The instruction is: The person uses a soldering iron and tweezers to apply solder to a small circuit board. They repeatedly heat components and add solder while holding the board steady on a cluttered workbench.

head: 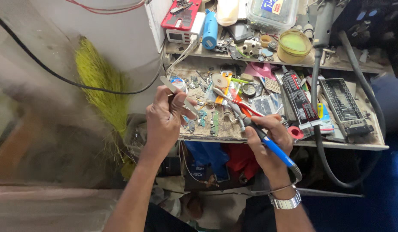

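We're right over the soldering iron (267, 141), blue handle, its metal tip angled up and left over the front edge of the cluttered workbench (293, 144). Our right hand (267, 144) is wrapped tight around that handle, fingers fully curled, a metal wristwatch (286, 200) on the wrist. Across from it, our left hand (164, 118) is pinched shut on a pair of tweezers (178, 93), thumb and fingers pressed together, the flat silvery arms sticking up and out past the knuckles. Two hands, two tools, held near each other but apart. Between them on the bench lie two small green circuit boards (209, 121) side by side. Further back we see one roll of tape (219, 80), red-handled pliers (246, 107), and a black tube (298, 99) lying lengthwise. On the shelf above: one blue cylinder (210, 29), one yellow-green lidded tub (293, 45). Off to the left, a yellow-green broom (102, 88) leans against the wall.
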